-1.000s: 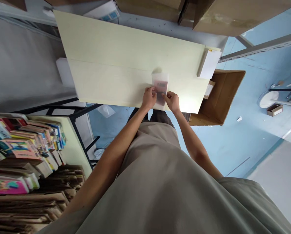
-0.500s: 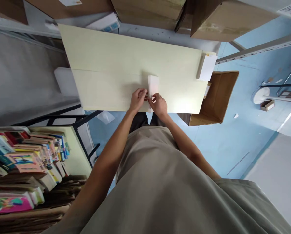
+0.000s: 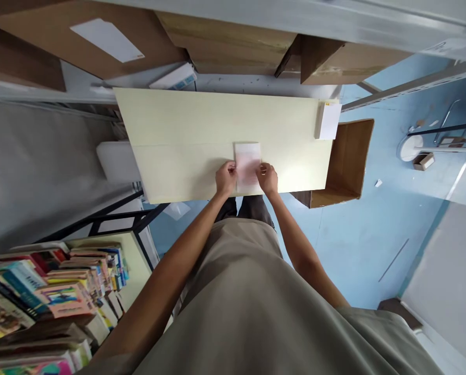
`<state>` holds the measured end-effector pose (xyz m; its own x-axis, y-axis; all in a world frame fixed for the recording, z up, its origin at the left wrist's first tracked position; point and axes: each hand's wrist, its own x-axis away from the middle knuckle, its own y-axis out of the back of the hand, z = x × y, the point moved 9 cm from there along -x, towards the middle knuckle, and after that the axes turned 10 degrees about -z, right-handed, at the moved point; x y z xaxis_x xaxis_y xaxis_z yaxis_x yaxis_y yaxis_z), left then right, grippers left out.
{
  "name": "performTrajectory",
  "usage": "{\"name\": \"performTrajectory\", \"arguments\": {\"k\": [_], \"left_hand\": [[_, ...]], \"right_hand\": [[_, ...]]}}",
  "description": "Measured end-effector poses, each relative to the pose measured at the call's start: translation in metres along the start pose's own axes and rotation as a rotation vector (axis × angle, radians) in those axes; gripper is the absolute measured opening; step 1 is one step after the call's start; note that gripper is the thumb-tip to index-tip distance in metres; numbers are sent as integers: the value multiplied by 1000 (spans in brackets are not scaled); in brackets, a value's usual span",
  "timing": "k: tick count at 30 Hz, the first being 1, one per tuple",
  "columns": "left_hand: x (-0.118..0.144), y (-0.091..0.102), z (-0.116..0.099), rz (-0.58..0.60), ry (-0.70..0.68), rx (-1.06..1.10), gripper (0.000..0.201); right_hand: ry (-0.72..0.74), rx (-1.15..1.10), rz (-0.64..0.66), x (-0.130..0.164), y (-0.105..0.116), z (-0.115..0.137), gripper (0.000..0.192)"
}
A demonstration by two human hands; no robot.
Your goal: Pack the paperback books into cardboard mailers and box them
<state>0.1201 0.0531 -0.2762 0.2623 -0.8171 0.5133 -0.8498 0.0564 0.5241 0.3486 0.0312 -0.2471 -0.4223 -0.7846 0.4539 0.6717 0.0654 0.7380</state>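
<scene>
A flat, pale rectangle, white at the top and pinkish lower down (image 3: 248,162), lies on the cream tabletop (image 3: 178,161) close to its near edge. Whether it is a paper packet or a flattened box I cannot tell. My left hand (image 3: 225,178) has its fingers closed at the left edge of this pale rectangle. At the opposite edge, my right hand (image 3: 267,178) pinches with curled fingers, the thumb toward the rectangle. The fingertips partly cover both side edges.
A white box (image 3: 329,121) lies at the table's right end. Beyond that end is an open cardboard box (image 3: 350,161). Shelved cartons (image 3: 233,49) line the back. Stacked books (image 3: 61,281) fill a rack at lower left.
The pale rectangle looked narrow and folded or tilted between my hands; it now shows a wider, flat face. My hands have moved apart to its two sides. The camera view has shifted.
</scene>
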Motion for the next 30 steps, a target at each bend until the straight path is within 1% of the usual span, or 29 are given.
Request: {"name": "performTrajectory", "arguments": {"k": [4, 7, 10, 12, 13, 15, 17, 19, 21, 23, 24, 25, 26, 28, 30], "left_hand": [[1, -2, -2, 63, 12, -16, 35], [-2, 0, -11, 145, -29, -55, 35], [-3, 13, -30, 216, -80, -82, 32], [-5, 30, -50, 208, -120, -78, 28], [-7, 41, -63, 190, -143, -61, 26], [-12, 62, -97, 143, -206, 8, 22], [-16, 82, -142, 101, -302, 113, 19], [-18, 100, -195, 69, -415, 227, 17], [-17, 116, -248, 50, -518, 336, 20], [-13, 130, -295, 41, -600, 440, 26], [-10, 136, -316, 40, -634, 488, 28], [-6, 141, -333, 41, -662, 530, 29], [-1, 146, -346, 43, -686, 565, 30], [9, 154, -364, 38, -719, 609, 30], [18, 160, -370, 22, -734, 630, 31]], "right_hand": [[-74, -45, -28, -12, -9, -4, 18], [-107, -67, -60, -14, -5, -2, 14], [-96, -125, -93, -7, 14, 11, 16], [-39, -194, -139, -2, 37, 30, 21], [5, -237, -172, 0, 52, 43, 26], [126, -326, -255, 1, 88, 76, 35], [284, -390, -352, -3, 133, 118, 42], [464, -402, -462, -10, 183, 169, 44], [644, -362, -565, -19, 231, 224, 40], [787, -291, -639, -31, 268, 277, 37], [833, -245, -657, -38, 280, 302, 35], [864, -183, -666, -46, 287, 324, 35], [881, -106, -664, -55, 290, 345, 35], [883, 44, -642, -72, 285, 376, 34], [854, 160, -604, -86, 273, 395, 35]]}}
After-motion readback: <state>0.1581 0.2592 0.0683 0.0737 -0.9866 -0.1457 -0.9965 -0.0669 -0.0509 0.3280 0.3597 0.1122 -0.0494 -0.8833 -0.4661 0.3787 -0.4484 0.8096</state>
